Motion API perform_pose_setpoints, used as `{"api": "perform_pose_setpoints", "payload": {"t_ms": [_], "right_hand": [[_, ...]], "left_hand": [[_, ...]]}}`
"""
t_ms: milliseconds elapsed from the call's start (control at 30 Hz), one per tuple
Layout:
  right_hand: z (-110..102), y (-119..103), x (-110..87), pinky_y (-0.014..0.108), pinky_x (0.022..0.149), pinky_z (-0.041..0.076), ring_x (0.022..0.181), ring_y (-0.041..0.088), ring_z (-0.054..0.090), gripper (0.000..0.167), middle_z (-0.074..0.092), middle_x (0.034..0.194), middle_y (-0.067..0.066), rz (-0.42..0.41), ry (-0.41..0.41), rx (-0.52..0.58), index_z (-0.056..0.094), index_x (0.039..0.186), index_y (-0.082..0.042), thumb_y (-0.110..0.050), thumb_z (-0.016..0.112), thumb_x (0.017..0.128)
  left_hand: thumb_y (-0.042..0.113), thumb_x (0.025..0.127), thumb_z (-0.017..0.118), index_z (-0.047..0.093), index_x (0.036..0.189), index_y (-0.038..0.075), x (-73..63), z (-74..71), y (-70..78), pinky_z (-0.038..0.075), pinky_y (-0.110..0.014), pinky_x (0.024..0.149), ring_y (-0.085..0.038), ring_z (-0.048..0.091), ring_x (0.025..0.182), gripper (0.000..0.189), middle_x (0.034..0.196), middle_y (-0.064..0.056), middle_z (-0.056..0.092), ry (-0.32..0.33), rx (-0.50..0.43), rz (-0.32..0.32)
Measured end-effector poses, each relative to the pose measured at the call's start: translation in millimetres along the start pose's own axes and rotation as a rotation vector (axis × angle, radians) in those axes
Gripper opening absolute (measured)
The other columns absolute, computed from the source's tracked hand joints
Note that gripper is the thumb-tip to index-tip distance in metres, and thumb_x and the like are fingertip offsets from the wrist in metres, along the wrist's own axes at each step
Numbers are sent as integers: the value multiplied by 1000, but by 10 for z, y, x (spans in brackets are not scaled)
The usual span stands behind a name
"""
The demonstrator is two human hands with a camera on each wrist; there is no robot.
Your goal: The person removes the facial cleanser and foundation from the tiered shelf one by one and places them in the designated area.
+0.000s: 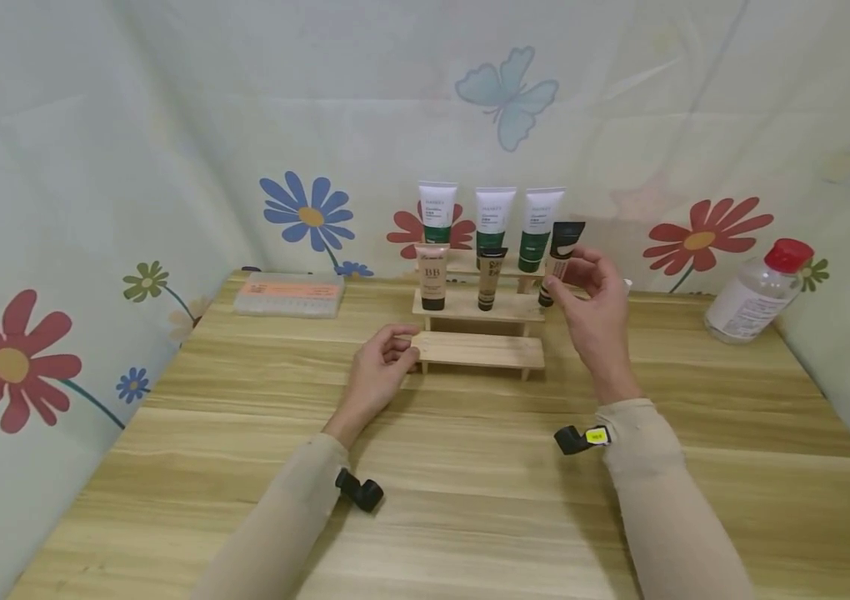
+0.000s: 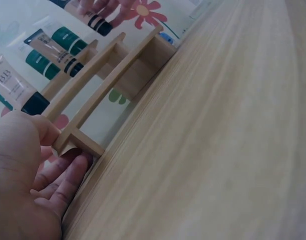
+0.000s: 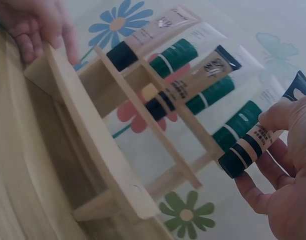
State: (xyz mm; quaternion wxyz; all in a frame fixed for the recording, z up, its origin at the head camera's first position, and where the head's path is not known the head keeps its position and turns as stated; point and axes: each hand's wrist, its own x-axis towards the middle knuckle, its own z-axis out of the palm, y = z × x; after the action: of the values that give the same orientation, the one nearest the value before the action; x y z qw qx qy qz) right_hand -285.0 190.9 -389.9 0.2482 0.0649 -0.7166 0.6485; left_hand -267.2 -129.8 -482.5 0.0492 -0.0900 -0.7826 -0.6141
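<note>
A three-step wooden stand stands on the table. My left hand grips the left end of its lowest step, thumb above and fingers beneath in the left wrist view. My right hand pinches a small tan cosmetic tube with black ends, cap down, at the right end of the middle step. In the right wrist view, its cap looks apart from the wood. The middle step bears a pinkish BB cream tube and a tan tube. Behind are three white-and-green tubes on the top step.
To the left at the back lies a flat translucent case with an orange label. A clear bottle with a red cap stands at the back right. Flower-printed cloth hangs behind and beside the wooden table.
</note>
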Motion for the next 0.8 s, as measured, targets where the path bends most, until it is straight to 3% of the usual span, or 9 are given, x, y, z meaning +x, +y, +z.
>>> {"api": "perform_pose_setpoints", "payload": {"t_ms": [167,400,667,800], "right_hand": [[-231,-86,23,17,87,60,112,15,67,42,72,119,-2,-27,40,-15,68,140,-12,-5,82,101],[-616,-170,31,15,80,60,108,15,69,42,72,115,-5,-119,136,-72,72,140,-10,-3,82,100],[-1085,-211,6,12,85,57,110,9,66,46,69,117,-14,-68,256,-238,71,146,-22,-11,81,102],[-1307,-235,-36,12,87,58,109,9,65,48,68,117,-12,-53,300,-267,69,148,-20,-11,80,103]], "left_hand": [[12,109,71,74,139,14,15,14,-15,70,-39,88,-33,77,100,30,113,-16,75,-1,-6,4],[11,110,69,73,140,15,-2,7,-10,70,-36,86,-30,77,98,31,111,-15,75,-9,2,-2],[11,110,69,72,142,12,-13,4,-3,70,-35,86,-30,77,99,33,113,-15,75,-14,-3,-6],[11,110,69,72,142,13,-6,8,9,70,-35,86,-30,76,99,32,112,-15,75,-12,-4,-1]]}}
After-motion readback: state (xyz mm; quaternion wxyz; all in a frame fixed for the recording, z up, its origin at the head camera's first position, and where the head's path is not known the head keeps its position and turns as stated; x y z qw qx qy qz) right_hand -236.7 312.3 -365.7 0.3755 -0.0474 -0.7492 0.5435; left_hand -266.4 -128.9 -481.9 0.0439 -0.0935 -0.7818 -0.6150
